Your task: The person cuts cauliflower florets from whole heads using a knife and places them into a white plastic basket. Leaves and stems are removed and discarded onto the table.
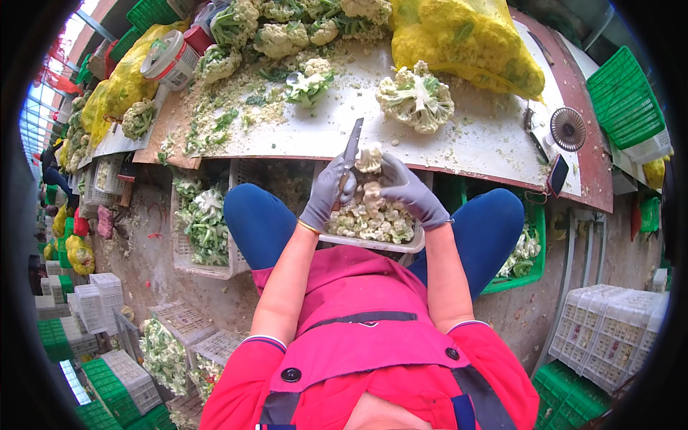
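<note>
My left hand (329, 191), in a grey glove, is closed round the wooden handle of a knife (352, 144), its blade pointing away from me. My right hand (406, 188), gloved too, has its fingers spread and curved beside a cauliflower piece (369, 159); whether it grips the piece is unclear. Below both hands a white plastic crate (376, 244) between my knees holds many small cauliflower florets (373, 221). On the white tabletop (338, 131) lie a large cut cauliflower head (417, 98), stem side up, and a leafy trimmed stem (310, 88).
Cauliflower heads (282, 38) and a yellow mesh sack (462, 45) lie across the table's back. A second knife (537, 141), a small fan (567, 129) and a phone (558, 174) are at the right. Crates of leaves (234, 252) flank my legs.
</note>
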